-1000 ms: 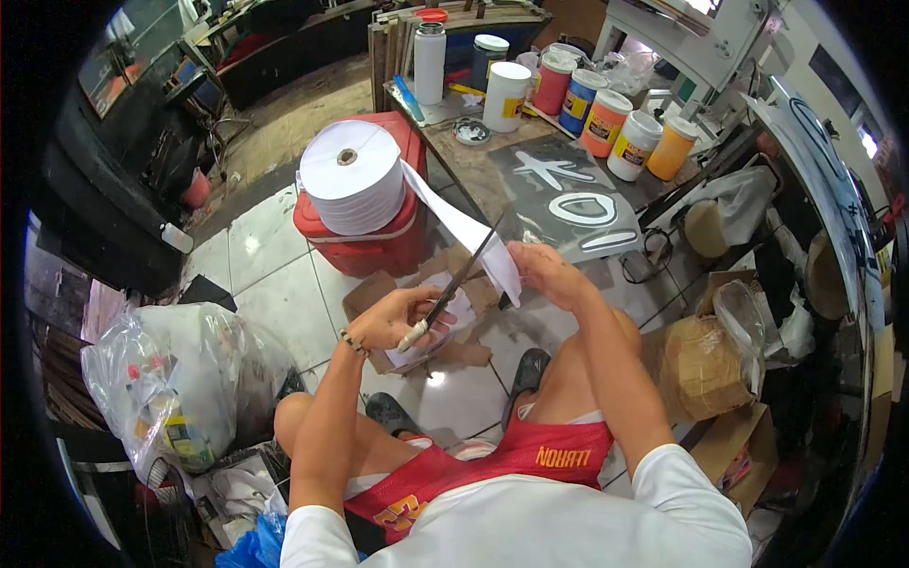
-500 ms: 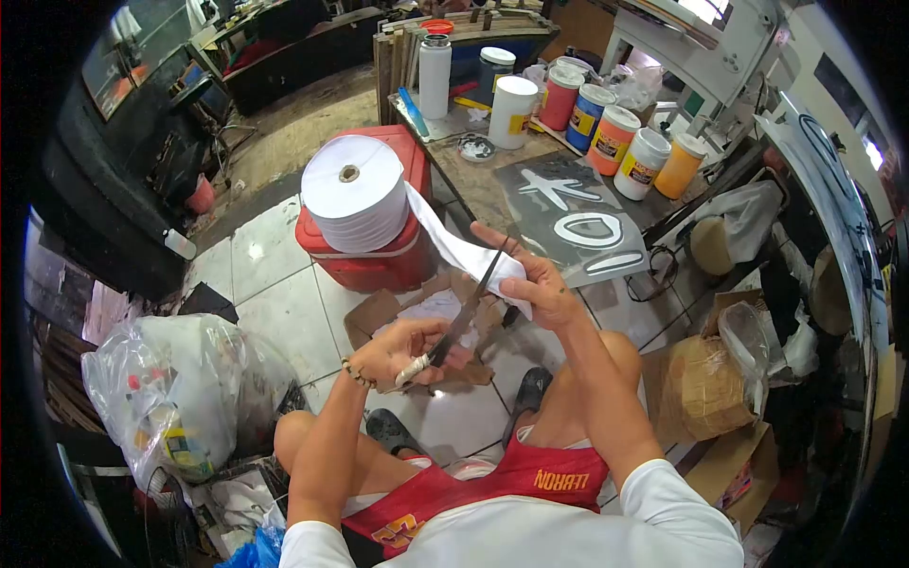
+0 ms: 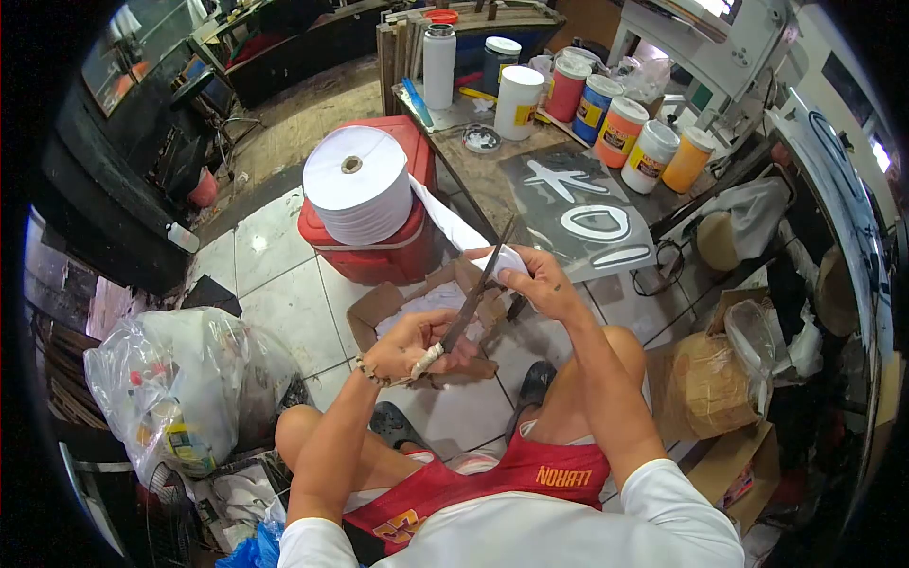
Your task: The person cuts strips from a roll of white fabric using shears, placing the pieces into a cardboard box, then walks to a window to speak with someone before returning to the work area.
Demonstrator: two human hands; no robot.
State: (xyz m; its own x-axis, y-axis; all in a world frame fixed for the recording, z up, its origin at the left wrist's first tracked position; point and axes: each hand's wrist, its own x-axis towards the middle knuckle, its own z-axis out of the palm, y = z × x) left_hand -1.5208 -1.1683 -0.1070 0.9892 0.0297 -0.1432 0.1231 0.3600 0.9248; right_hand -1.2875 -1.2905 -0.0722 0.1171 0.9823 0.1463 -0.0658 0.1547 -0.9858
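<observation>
In my left hand (image 3: 402,348) is a pair of long dark scissors (image 3: 464,317) with a white-wrapped handle, the blades pointing up and away from me. My right hand (image 3: 542,284) pinches the end of a white fabric strip (image 3: 450,220). That strip runs back to a big white roll (image 3: 355,194), which sits on a red cooler box (image 3: 417,166). The blades cross the strip close to my right fingers. Below my hands, an open cardboard box (image 3: 365,317) holds white pieces.
Paint tubs, among them an orange one (image 3: 620,134), stand on the worktable (image 3: 464,156) beside a grey sheet with white lettering (image 3: 578,213). A stuffed clear plastic bag (image 3: 189,379) is on the tiled floor at left. Cardboard boxes (image 3: 705,388) crowd the right.
My right hand has folded the strip's end in closer, and its fingers are drawn together. My left hand with the scissors has shifted slightly right and up. The view has tilted a little.
</observation>
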